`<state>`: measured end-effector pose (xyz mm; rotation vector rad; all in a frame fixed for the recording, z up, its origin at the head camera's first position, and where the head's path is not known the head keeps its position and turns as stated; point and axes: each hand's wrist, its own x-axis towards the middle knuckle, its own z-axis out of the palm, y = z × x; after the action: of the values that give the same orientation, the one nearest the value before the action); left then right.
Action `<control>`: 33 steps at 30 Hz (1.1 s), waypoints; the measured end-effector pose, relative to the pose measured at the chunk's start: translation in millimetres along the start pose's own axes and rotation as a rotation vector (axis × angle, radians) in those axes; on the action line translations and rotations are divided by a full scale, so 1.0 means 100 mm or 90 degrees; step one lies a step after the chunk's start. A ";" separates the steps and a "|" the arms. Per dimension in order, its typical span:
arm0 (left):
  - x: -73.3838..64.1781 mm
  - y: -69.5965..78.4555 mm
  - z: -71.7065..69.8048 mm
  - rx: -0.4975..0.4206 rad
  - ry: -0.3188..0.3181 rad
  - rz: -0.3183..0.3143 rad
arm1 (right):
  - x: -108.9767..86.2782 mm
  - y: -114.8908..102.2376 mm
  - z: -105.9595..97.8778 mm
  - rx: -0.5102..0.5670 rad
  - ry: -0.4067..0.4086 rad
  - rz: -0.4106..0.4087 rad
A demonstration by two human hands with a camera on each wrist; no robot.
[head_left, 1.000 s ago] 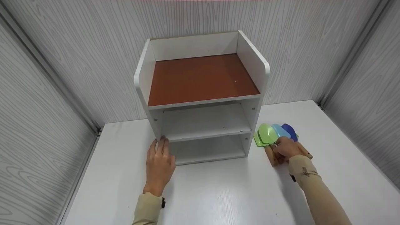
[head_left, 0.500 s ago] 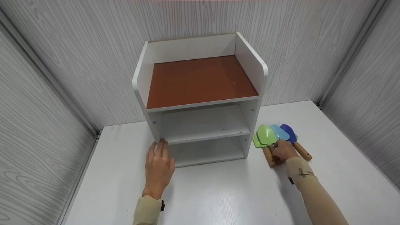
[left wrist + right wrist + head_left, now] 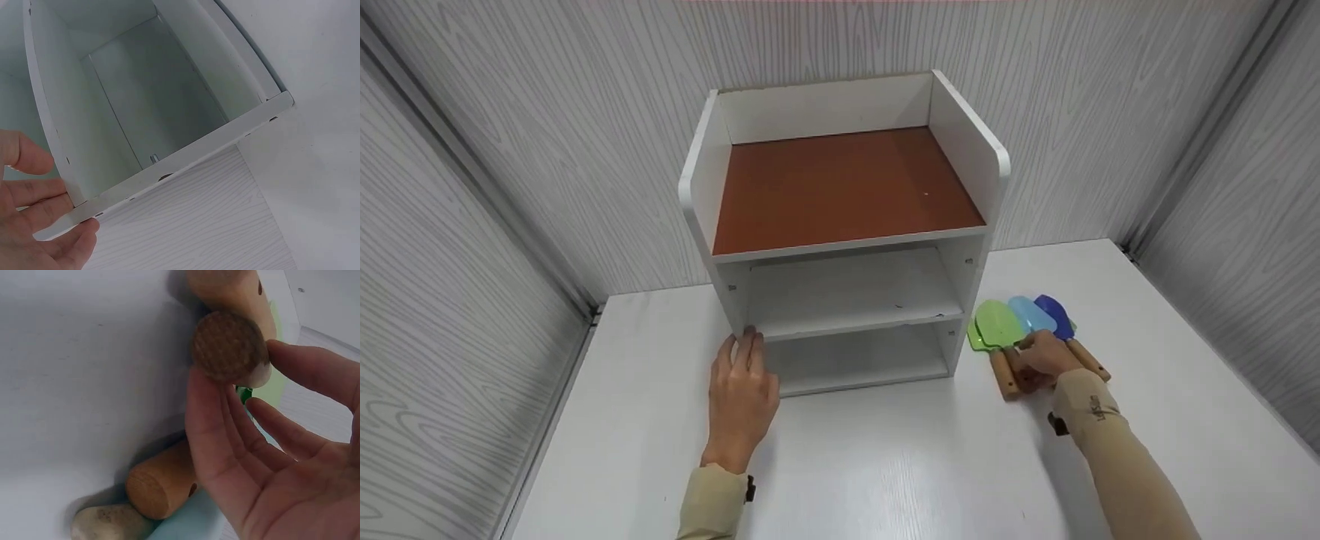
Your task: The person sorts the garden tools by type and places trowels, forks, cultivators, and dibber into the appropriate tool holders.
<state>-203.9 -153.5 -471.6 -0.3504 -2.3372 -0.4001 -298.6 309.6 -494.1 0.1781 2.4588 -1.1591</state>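
My left hand [image 3: 741, 394] rests at the lower left front edge of a white shelf unit [image 3: 847, 244]. In the left wrist view its fairly straight fingers [image 3: 48, 214] lie on both sides of the side panel's edge. My right hand [image 3: 1046, 355] is on a group of garden trowels with light green [image 3: 1000, 322], light blue [image 3: 1033, 313] and dark blue [image 3: 1055, 315] blades. Seen from the right wrist, thumb and fingers pinch a trowel's dark brown handle [image 3: 228, 349]. Which blade belongs to that handle is hidden.
Other wooden handles [image 3: 160, 481] lie close around the held one. The unit has a red-brown top [image 3: 847, 187] with raised sides and two shelf levels below. It stands on a white table [image 3: 870, 465] against a grey wood-grain wall [image 3: 825, 37], with side walls left and right.
The head view has shifted slightly. My left hand stays at the panel edge, while my right hand's fingers shift a little on the handle; the trowels stay nearly in place.
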 end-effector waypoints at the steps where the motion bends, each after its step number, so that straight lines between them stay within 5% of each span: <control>1: 0.00 0.00 0.00 0.001 -0.002 0.000 | 0.00 -0.01 -0.01 0.015 -0.008 0.007; 11: 0.01 0.00 -0.02 0.009 -0.016 0.002 | -0.02 0.04 -0.08 0.117 -0.046 0.084; 15: 0.01 0.00 -0.02 0.007 -0.013 0.004 | 0.01 0.13 -0.15 0.204 -0.090 0.065; 20: 0.01 -0.01 -0.03 0.004 -0.014 -0.003 | 0.02 0.19 -0.20 0.231 -0.137 0.034; 33: 0.01 0.00 -0.03 0.019 -0.025 0.005 | -0.04 0.24 -0.16 0.286 -0.118 0.036</control>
<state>-202.6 -154.9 -469.1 -0.3549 -2.3773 -0.3566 -293.2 337.6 -500.0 0.2525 1.9936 -1.6094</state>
